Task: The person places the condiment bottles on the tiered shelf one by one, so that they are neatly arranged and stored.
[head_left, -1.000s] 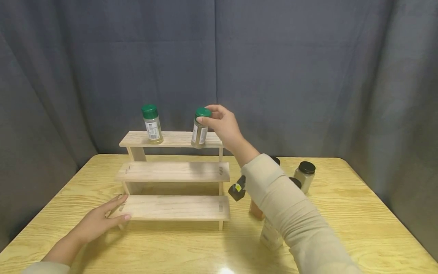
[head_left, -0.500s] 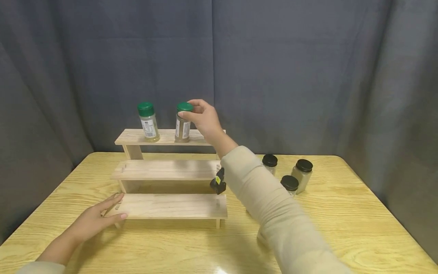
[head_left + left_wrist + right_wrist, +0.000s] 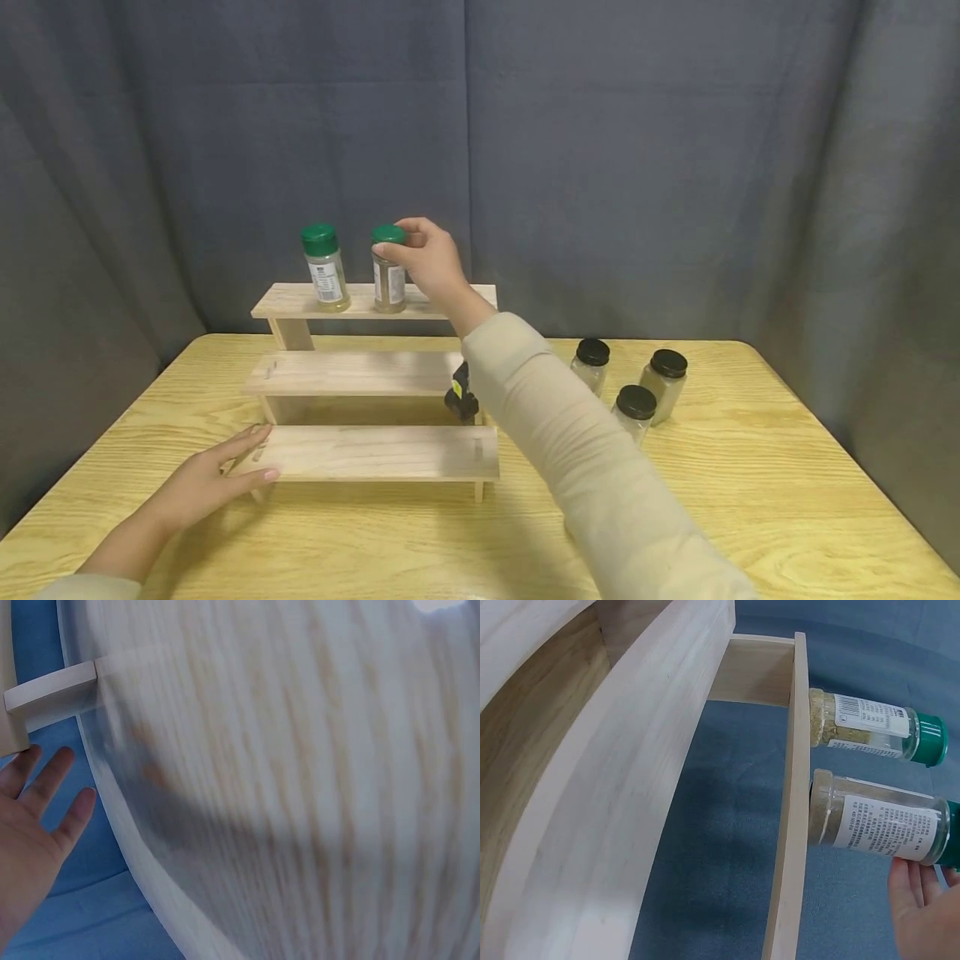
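My right hand [image 3: 431,260] pinches the upper part of a green-capped spice jar [image 3: 389,283] between thumb and fingers. In the right wrist view this spice jar [image 3: 889,825] has its base at the top shelf's edge, beside a second green-capped jar [image 3: 862,724]. That second jar [image 3: 326,271] stands upright on the top tier of the wooden three-tier rack [image 3: 367,454], left of the held one. At the bottom tier's left end, my left hand [image 3: 198,487] touches the board with fingers spread and fairly straight. In the left wrist view, the left hand [image 3: 37,825] is at the rack's edge.
Right of the rack, several black-lidded jars stand on the wood-grain table [image 3: 750,500]: one at the back [image 3: 591,367], a right jar [image 3: 664,385] and a nearer jar [image 3: 634,412]. My right sleeve covers part of that area. A grey curtain [image 3: 600,167] hangs behind.
My right hand has carried the green-capped spice jar left along the top tier, closer to the other green-capped jar. The left hand keeps its place on the bottom tier.
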The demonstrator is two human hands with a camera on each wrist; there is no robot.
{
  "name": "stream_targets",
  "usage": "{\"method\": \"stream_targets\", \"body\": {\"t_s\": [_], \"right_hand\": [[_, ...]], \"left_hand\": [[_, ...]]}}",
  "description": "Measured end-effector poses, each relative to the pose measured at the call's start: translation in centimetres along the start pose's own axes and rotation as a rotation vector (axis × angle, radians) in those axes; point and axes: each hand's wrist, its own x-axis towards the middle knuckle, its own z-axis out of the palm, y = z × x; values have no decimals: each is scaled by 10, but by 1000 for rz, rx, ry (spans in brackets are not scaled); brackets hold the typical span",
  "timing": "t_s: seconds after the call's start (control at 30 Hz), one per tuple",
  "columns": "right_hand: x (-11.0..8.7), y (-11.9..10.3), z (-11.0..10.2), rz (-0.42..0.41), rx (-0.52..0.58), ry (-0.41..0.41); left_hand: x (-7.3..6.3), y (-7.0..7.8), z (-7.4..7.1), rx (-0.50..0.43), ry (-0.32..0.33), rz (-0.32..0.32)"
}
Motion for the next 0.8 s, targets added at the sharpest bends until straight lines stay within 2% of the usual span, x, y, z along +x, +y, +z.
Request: {"method": "stream_targets", "body": {"t_s": [0.57, 0.8], "right_hand": [[5, -3, 10, -3, -69, 7], [2, -5, 3, 45, -102, -20]], "left_hand": [[1, 1, 1, 6, 11, 12], [1, 0, 2, -2, 2, -7]]}}
